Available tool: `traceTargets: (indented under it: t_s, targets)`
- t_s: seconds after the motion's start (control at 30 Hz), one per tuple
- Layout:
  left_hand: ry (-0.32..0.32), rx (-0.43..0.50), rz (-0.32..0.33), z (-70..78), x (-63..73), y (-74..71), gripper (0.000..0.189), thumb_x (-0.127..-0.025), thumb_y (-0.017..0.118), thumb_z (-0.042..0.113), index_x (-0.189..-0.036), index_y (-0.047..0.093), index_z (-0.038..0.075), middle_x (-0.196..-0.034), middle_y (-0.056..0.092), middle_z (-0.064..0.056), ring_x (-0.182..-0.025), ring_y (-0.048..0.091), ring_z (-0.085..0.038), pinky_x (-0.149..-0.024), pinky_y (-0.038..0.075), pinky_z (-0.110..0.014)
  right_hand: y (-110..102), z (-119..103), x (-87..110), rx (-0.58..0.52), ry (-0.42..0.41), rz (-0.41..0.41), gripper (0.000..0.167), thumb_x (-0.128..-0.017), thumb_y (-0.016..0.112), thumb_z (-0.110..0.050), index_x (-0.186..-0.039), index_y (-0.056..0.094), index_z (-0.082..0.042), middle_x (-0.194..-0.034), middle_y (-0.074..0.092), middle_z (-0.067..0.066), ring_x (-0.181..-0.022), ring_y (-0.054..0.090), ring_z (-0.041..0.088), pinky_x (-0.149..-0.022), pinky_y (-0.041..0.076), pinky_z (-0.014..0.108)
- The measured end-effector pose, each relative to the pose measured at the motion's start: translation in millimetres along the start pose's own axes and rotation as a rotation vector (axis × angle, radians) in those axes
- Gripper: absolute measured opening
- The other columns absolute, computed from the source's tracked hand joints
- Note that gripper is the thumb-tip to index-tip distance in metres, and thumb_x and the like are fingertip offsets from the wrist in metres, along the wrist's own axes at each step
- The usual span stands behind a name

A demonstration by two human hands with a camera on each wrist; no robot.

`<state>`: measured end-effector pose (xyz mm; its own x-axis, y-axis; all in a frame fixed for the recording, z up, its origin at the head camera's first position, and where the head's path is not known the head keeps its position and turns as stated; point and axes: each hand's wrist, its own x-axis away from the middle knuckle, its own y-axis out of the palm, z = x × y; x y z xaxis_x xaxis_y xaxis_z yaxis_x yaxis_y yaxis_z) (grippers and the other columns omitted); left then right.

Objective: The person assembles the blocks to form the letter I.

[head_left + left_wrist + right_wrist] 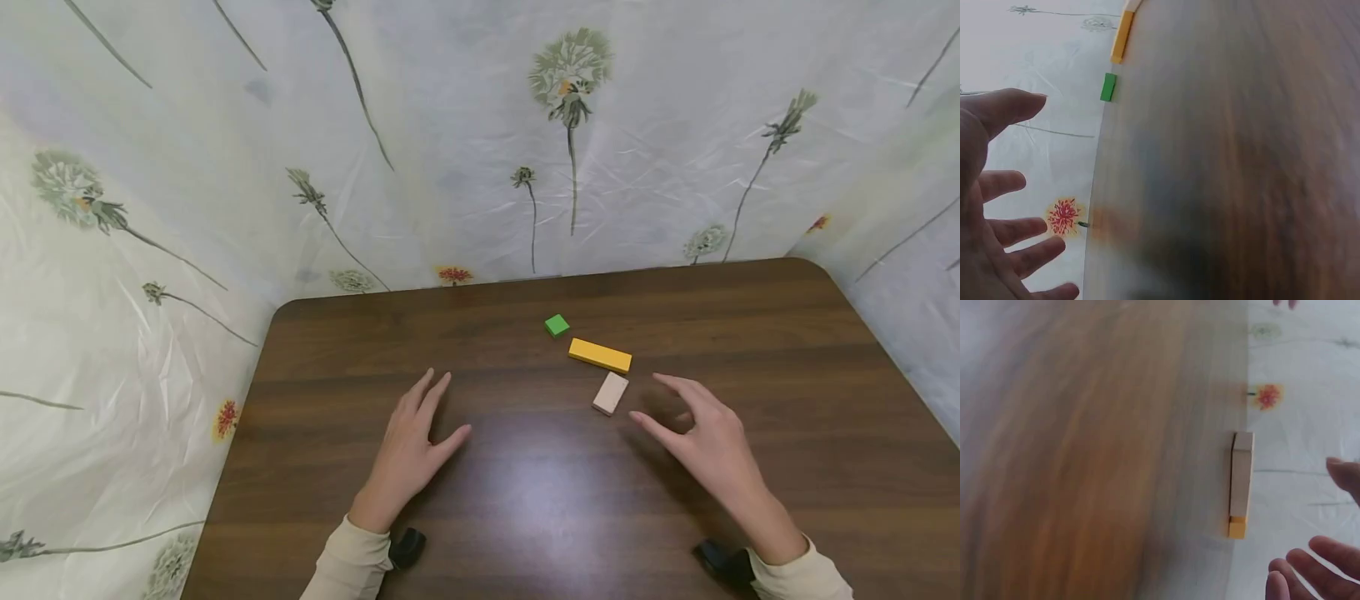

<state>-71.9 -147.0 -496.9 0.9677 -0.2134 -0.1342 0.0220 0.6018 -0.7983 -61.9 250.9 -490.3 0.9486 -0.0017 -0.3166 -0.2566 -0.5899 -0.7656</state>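
Note:
A small green block (557, 325) lies on the brown table, with a longer yellow block (600, 355) just nearer and to its right. Close below the yellow one is a pale wooden block (611, 393), set at a slant. My right hand (708, 433) hovers right of the pale block, thumb and fingers spread apart with nothing between them. Off to the left, my left hand (411, 446) is held over the table with its fingers loosely extended and holds nothing. In the left wrist view, the green block (1108, 87) and yellow block (1122, 37) appear beyond the thumb.
The dark wood-grain table (495, 517) has rounded far corners. A pale sheet (450, 150) printed with dandelions and red flowers hangs behind and along both sides. Each wrist wears a black strap piece, one (407, 548) showing beside the left sleeve.

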Motion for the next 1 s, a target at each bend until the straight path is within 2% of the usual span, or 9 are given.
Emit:
traceTargets:
  t_s: [0.13, 0.3, 0.57, 0.73, 1.0]
  targets:
    - [0.02, 0.124, -0.008, 2.1, -6.6, 1.7, 0.071, -0.095, 0.074, 0.043, -0.156, 0.046, 0.021, -0.161, 0.044, -0.004, -0.149, 0.042, -0.029, -0.117, 0.039, -0.057, 6, 3, -4.5, -0.025, 0.001, -0.022, 0.058, -0.08, 0.09, -0.031, -0.13, 0.069, -0.01, -0.115, 0.073, 0.014, -0.07, 0.07, 0.022, -0.064, 0.054, 0.028]
    - [0.083, 0.214, -0.025, 6.5, -21.5, 5.5, 0.062, -0.095, 0.077, 0.034, -0.15, 0.054, 0.02, -0.151, 0.054, 0.002, -0.144, 0.05, -0.02, -0.117, 0.043, -0.047, 15, 5, -8.9, -0.047, 0.008, -0.057, 0.056, -0.081, 0.09, -0.032, -0.128, 0.07, -0.01, -0.112, 0.075, 0.013, -0.075, 0.071, 0.022, -0.063, 0.055, 0.025]
    - [0.123, 0.296, -0.116, 20.7, -50.8, 14.8, 0.054, -0.095, 0.077, 0.027, -0.143, 0.06, 0.01, -0.141, 0.062, -0.006, -0.136, 0.057, -0.022, -0.113, 0.046, -0.047, 28, 9, -12.3, -0.064, 0.005, -0.071, 0.053, -0.08, 0.091, -0.031, -0.125, 0.072, -0.01, -0.116, 0.074, 0.01, -0.092, 0.071, 0.025, -0.065, 0.055, 0.021]
    - [0.155, 0.345, -0.147, 28.6, -68.5, 28.5, 0.052, -0.094, 0.078, 0.022, -0.141, 0.061, 0.007, -0.138, 0.064, -0.013, -0.13, 0.06, -0.028, -0.108, 0.05, -0.049, 35, 9, -14.2, -0.056, 0.008, -0.082, 0.054, -0.08, 0.091, -0.032, -0.125, 0.072, -0.01, -0.112, 0.075, 0.009, -0.092, 0.071, 0.024, -0.067, 0.056, 0.025]
    - [0.092, 0.324, -0.205, 50.0, -88.5, 50.8, 0.053, -0.096, 0.075, 0.028, -0.144, 0.06, 0.01, -0.141, 0.063, -0.01, -0.125, 0.064, -0.025, -0.104, 0.052, -0.045, 43, 9, -17.4, -0.017, -0.014, -0.06, 0.054, -0.077, 0.093, -0.03, -0.123, 0.073, -0.008, -0.107, 0.074, 0.008, -0.086, 0.068, 0.02, -0.068, 0.054, 0.026]
